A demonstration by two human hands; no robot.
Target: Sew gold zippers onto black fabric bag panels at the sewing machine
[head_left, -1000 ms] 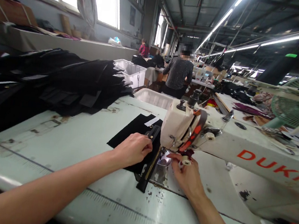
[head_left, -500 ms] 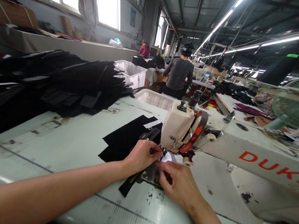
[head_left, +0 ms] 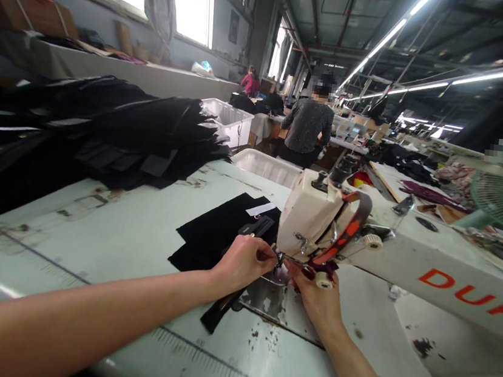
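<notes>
I have both hands in at the needle end of the sewing machine (head_left: 321, 215). My left hand (head_left: 242, 264) lies on the black fabric piece (head_left: 218, 233), its fingers (head_left: 266, 255) pinched together right at the presser foot (head_left: 280, 259); they seem to nip something small there, but I cannot tell whether it is thread or the edge of the cloth. My right hand (head_left: 318, 297) comes in from the other side, beneath the machine head, its fingers curled up toward the same spot and touching the underside of the head near a small white wheel (head_left: 323, 280); whether they grip anything I cannot make out.

The black fabric piece lies flat on the pale green table (head_left: 126, 240), just left of the machine head and partly under my left hand, with a white label (head_left: 260, 208) at its far edge. A zipper (head_left: 223, 307) runs from under my left wrist toward me, its dark tape hanging over the metal needle plate (head_left: 265, 300).

Farther left on the table sits a big heap of black garments (head_left: 103, 127). Beyond the machine are two white plastic bins (head_left: 263, 164), one just behind the table and one farther back. The red lettering (head_left: 472, 292) on the machine arm reads "DUK" before the edge cuts it off. A person in a dark speckled top (head_left: 307, 125) stands at another station with their back to me, and a green fan (head_left: 501, 204) is at the right.
</notes>
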